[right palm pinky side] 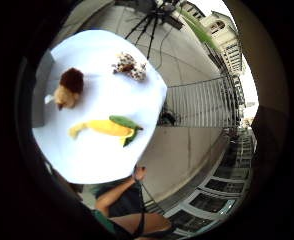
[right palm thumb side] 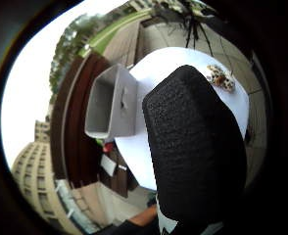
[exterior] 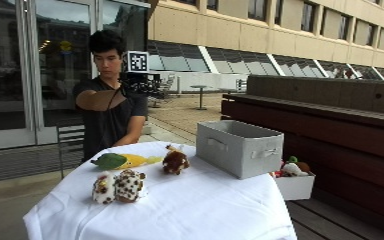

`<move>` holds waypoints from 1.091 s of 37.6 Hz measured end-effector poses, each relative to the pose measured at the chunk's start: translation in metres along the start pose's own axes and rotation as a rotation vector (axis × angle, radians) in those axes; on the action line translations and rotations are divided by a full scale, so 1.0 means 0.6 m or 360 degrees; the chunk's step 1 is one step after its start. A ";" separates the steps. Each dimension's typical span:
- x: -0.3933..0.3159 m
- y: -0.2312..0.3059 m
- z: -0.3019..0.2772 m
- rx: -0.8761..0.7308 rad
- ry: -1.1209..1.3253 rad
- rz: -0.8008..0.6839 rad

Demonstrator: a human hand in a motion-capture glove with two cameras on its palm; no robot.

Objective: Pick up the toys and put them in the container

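We see the black-gloved right hand raised above the white-clothed counter; we cannot tell its grip. The spotted plush toy sits there.

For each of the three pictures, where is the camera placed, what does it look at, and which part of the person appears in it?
Little finger side palm view: high above the table, looking down on three toys; the person's bare arm shows.
Thumb side palm view: same raised hand, facing the grey container; a black gloved finger blocks much.
Outside view: across the table, facing the person, right hand raised.
Shared: the spotted toy appears in all three.
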State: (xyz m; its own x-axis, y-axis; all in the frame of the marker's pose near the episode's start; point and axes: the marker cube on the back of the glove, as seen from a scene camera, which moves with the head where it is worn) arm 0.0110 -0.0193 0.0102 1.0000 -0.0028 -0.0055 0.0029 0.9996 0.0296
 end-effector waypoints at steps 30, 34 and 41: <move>0.134 0.093 0.226 -0.0024 -0.0029 0.0252; 0.130 0.097 0.278 -0.0009 -0.0021 0.0486; 0.155 0.128 0.358 -0.0313 -0.0041 0.0032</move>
State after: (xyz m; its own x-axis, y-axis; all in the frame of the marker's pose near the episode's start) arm 0.1054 0.0508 0.2267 0.9996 0.0191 0.0188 -0.0157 0.9860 -0.1662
